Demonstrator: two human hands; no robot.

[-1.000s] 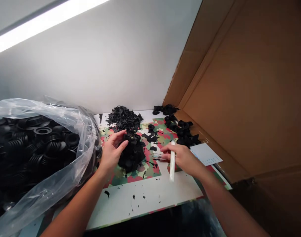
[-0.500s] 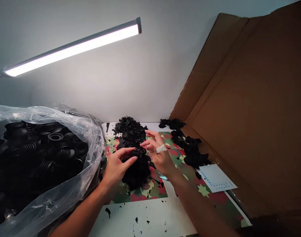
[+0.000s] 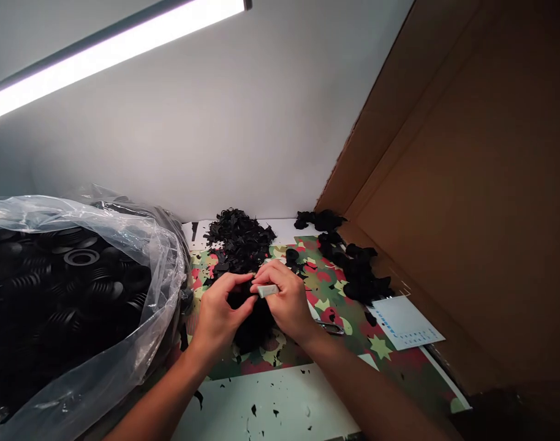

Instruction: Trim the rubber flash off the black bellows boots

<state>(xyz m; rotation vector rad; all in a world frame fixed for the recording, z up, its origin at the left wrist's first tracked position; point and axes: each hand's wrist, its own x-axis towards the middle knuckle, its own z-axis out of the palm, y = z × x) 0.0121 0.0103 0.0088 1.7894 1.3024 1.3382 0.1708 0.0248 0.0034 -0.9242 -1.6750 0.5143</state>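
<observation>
My left hand (image 3: 220, 309) curls its thumb and fingers around a small black ribbed rubber piece (image 3: 246, 286), mostly hidden by the fingers. Against its right side, my right hand (image 3: 287, 306) is closed with its fingertips pinched at the piece; a white wrap (image 3: 268, 291) circles one finger. What the right fingertips grip exactly is hidden. Under both hands lies a dark heap of black pieces (image 3: 252, 337). Just beyond them rises a pile of black rubber trimmings (image 3: 241, 236) on a camouflage-patterned sheet (image 3: 280, 361).
At left stands a clear plastic bag (image 3: 165, 275) full of black ribbed rubber parts (image 3: 81, 257). More black clumps (image 3: 363, 272) line the right side, near a white card (image 3: 411, 324). A small metal tool (image 3: 330, 328) lies by my right wrist. A cardboard wall (image 3: 468, 184) encloses the right.
My right hand has come left and closed its fingers at the piece in my left hand. The view has shifted, putting the lamp higher and further left.
</observation>
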